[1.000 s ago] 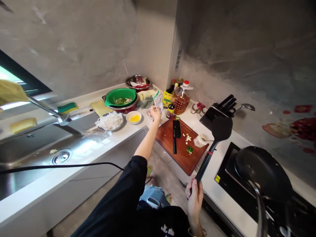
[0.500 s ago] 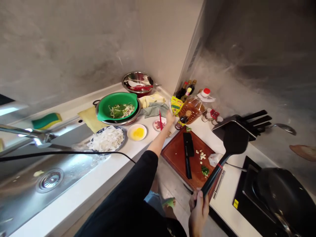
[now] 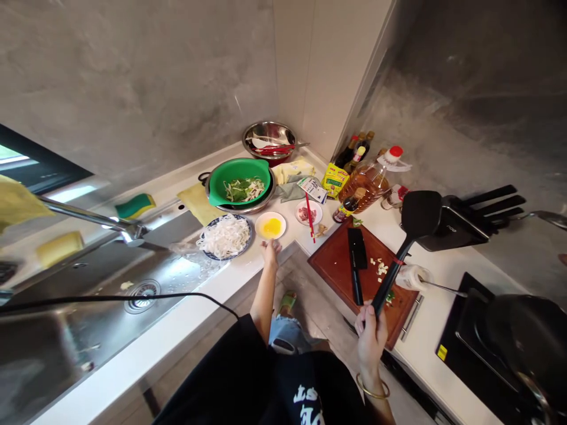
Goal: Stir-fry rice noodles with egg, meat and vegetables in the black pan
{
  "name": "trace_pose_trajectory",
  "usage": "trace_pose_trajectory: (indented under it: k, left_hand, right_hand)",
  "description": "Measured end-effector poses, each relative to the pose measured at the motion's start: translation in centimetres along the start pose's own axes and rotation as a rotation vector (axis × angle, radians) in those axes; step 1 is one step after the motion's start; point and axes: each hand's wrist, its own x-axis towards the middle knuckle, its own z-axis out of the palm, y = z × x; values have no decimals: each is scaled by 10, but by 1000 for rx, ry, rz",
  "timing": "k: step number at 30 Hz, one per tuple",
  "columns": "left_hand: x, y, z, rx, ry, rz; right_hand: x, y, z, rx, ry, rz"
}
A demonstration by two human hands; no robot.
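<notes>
My right hand (image 3: pixel 371 327) grips the handle of a black spatula (image 3: pixel 420 213), its blade raised above the chopping board's right side. My left hand (image 3: pixel 271 252), fingers apart and loosely bent, is at the front rim of a small white dish of beaten egg (image 3: pixel 271 226); whether it touches the rim is unclear. Left of it is a patterned plate of white noodles (image 3: pixel 227 236). To the right sits a small dish of chopped meat (image 3: pixel 309 213) with red chopsticks (image 3: pixel 309 218) across it. A white printed packet (image 3: pixel 312 190) lies behind that dish.
A cleaver (image 3: pixel 357 260), chopped garlic and greens rest on the brown board (image 3: pixel 330 260). Behind stand a green colander (image 3: pixel 239 171), steel bowl (image 3: pixel 269 133), yellow bag (image 3: pixel 335 180) and oil jug (image 3: pixel 370 177). The sink (image 3: pixel 177 283) is left; a black pan (image 3: pixel 527 330) is right.
My left hand has let go of the white packet by the yellow bag and drawn back left to the egg dish. My right hand still holds the spatula. The view has shifted.
</notes>
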Motion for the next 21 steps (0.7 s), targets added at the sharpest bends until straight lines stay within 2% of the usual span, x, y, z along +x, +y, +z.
trace_pose_trajectory:
  k: [5,9,12,16,21]
  left_hand:
    - [22,14,8,-90,-84,-56]
    - [20,18,4,-101,-102,-31]
    - [7,19,-1,-102,-148,10]
    - [-18,30,-6,-98,-291,78]
    - [-58,47,5,-67,-523,147]
  right_hand:
    - [-11,4,-4,-1,-21,36]
    - [-16,9,-10,-17,-27,65]
    - [-18,14,-15,-29,10,67]
    - [-20,15,-23,-44,43,62]
    - [-29,3,-43,9,121,81]
